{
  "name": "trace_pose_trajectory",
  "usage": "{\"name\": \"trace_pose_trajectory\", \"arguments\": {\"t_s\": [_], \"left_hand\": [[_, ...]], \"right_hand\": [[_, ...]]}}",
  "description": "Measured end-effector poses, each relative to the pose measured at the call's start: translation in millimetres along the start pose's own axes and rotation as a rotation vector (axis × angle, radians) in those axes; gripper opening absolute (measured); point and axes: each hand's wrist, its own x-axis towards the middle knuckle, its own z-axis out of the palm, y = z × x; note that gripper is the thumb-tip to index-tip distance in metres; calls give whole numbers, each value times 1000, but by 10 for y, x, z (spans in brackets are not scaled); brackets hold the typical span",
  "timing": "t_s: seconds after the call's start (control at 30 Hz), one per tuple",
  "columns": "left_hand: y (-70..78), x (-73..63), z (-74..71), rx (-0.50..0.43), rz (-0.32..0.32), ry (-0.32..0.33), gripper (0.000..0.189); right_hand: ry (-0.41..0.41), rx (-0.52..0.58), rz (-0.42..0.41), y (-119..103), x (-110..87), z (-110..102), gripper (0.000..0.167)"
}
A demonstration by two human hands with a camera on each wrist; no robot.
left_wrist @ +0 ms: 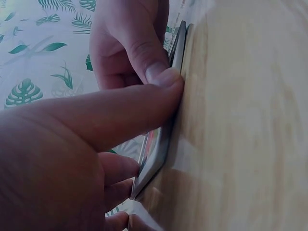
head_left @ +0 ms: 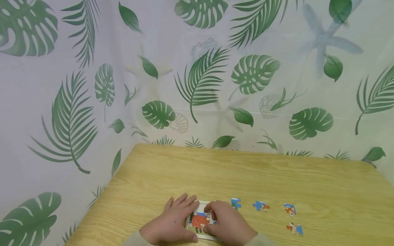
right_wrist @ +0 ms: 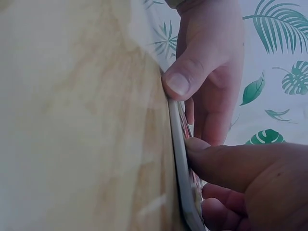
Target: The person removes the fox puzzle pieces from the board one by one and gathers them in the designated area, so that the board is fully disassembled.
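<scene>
A small jigsaw puzzle board point(head_left: 202, 204) with a pale rim lies on the table, a red animal picture point(head_left: 199, 220) partly filled in on it. Along its left side rests my left hand point(head_left: 172, 220), fingers extended toward the far corner. The left thumb presses the board's near edge, as the left wrist view point(left_wrist: 62, 125) also has it. Over the right half, my right hand point(head_left: 229, 222) bends its thumb and index finger about a puzzle piece point(head_left: 213, 216), mostly hidden by the fingers. In the right wrist view the right thumb point(right_wrist: 207, 156) sits just inside the rim.
Several loose puzzle pieces lie on the wooden table point(head_left: 184, 171) to the right: a blue one point(head_left: 236, 203) nearest the board, others point(head_left: 261, 205) farther right, including a fox-faced one point(head_left: 290, 209). A leaf-patterned sheet point(head_left: 212, 130) hangs behind and to the left.
</scene>
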Motion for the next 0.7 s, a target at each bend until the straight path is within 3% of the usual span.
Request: {"name": "trace_pose_trajectory", "arguments": {"t_s": [0.43,0.7], "left_hand": [[6,-59,-30,28,65,-27,89],[2,-58,-26,54,74,-51,85]], "right_hand": [[29,10,-24,-4,-25,3,41],[73,65,33,-36,2,-8,28]]}}
